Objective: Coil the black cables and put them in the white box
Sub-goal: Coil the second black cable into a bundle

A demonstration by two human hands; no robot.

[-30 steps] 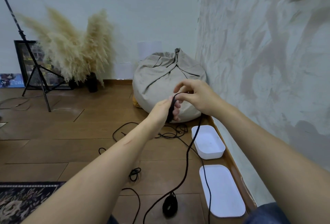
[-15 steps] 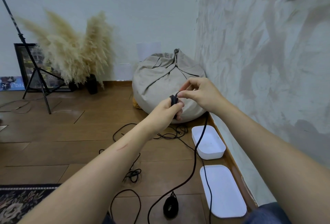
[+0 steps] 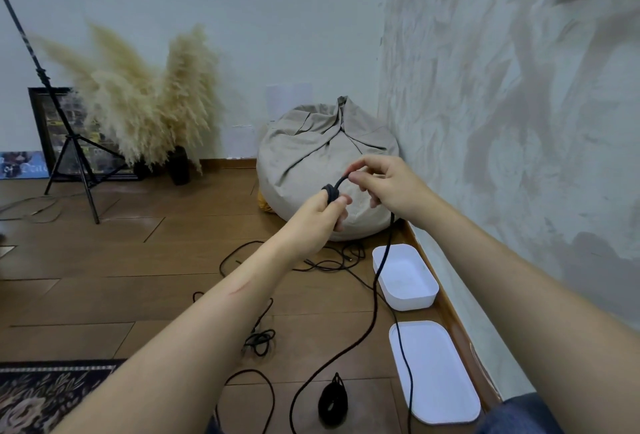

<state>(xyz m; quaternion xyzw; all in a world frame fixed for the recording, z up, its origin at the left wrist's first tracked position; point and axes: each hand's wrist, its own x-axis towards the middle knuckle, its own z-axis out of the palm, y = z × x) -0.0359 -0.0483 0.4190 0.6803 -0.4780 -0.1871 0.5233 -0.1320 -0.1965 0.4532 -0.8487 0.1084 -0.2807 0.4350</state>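
The left hand (image 3: 320, 214) grips a small wound coil of black cable (image 3: 331, 192), fingers curled round it. The right hand (image 3: 389, 188), just beside and slightly above that grip, pinches the free strand between thumb and fingertips. Below the right hand's pinch, the strand hangs down past the left rim of the white box (image 3: 420, 297) to the floor. The box stands open, below and right of the grip, beside the wall. Its lid (image 3: 440, 381) lies nearer the person. A bundled cable (image 3: 332, 402) lies left of the lid.
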